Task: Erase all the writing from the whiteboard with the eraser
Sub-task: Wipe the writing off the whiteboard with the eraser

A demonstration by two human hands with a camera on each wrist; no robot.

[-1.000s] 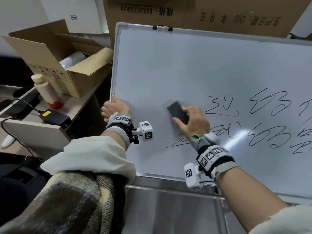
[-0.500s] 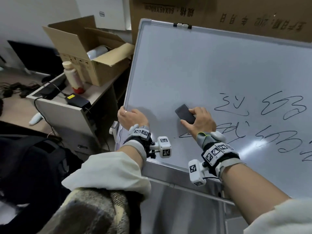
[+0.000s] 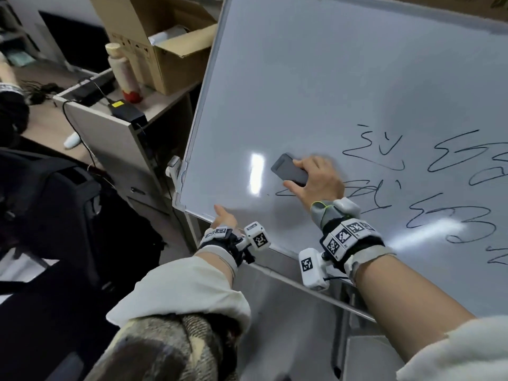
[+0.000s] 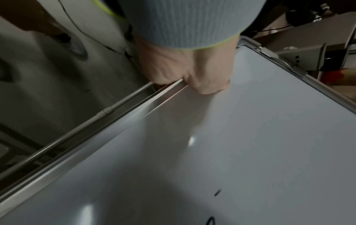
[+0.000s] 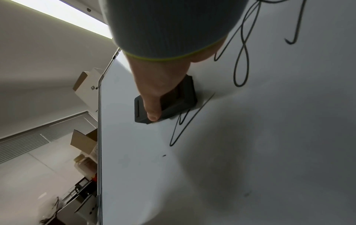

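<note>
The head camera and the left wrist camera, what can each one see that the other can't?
Only the head view shows the right hand gripping the dark eraser against the board, the rows of black writing, and the cardboard box and bottle on the cabinet. Only the left wrist view shows up close that the left hand grips the board's bottom edge, thumb on the front face. Both show the whiteboard and its metal frame.

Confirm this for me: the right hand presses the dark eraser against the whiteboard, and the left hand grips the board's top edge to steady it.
Not the top edge. In the left wrist view, the left hand grips the whiteboard's bottom edge, near its lower left corner; the head view agrees. The rest stands: the right hand presses the dark eraser against the board.
</note>
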